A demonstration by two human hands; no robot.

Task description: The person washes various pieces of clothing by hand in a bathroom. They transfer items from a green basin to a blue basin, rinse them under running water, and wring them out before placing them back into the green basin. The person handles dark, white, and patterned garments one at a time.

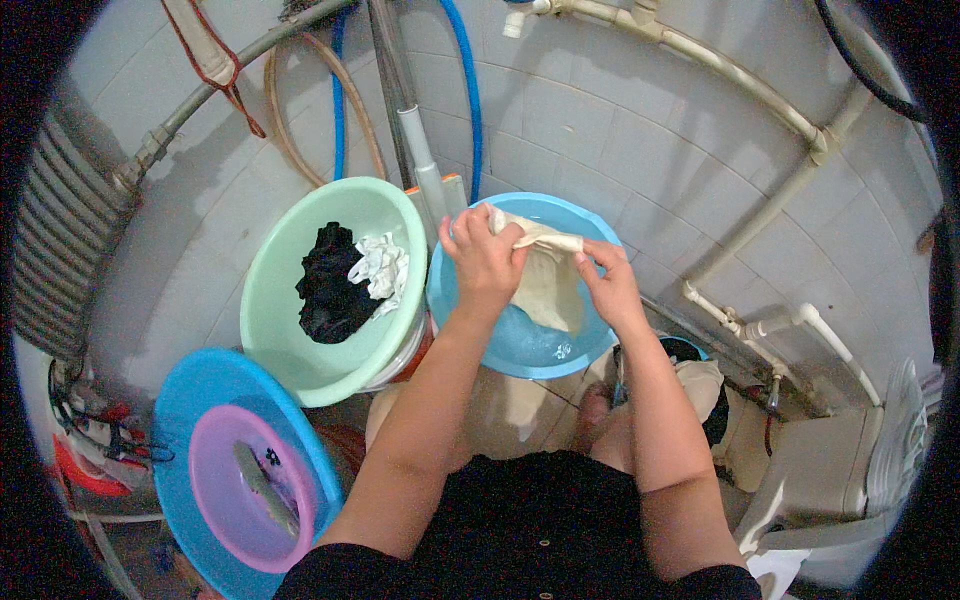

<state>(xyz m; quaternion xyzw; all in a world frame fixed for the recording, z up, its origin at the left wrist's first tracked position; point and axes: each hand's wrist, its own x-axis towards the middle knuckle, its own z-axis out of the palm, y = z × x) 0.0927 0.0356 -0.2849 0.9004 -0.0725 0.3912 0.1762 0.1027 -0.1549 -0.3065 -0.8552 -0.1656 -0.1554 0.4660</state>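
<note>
A cream-coloured cloth (551,289) hangs from both my hands over a light blue plastic basin (517,367). My left hand (484,259) grips its upper left part, with the fingers curled into the fabric. At the cloth's upper right corner, my right hand (609,281) pinches the edge between thumb and fingers. The lower part of the cloth reaches down into the water (536,341) in the basin. What kind of garment or cloth it is, I cannot tell.
Left of the basin stands a mint-green tub (270,330) holding black cloth (334,292) and white cloth (382,266). Nearer me, a pink basin (210,480) sits inside a blue one (176,420). Behind are a blue hose (472,97), a grey pole (420,142) and wall pipes (720,60).
</note>
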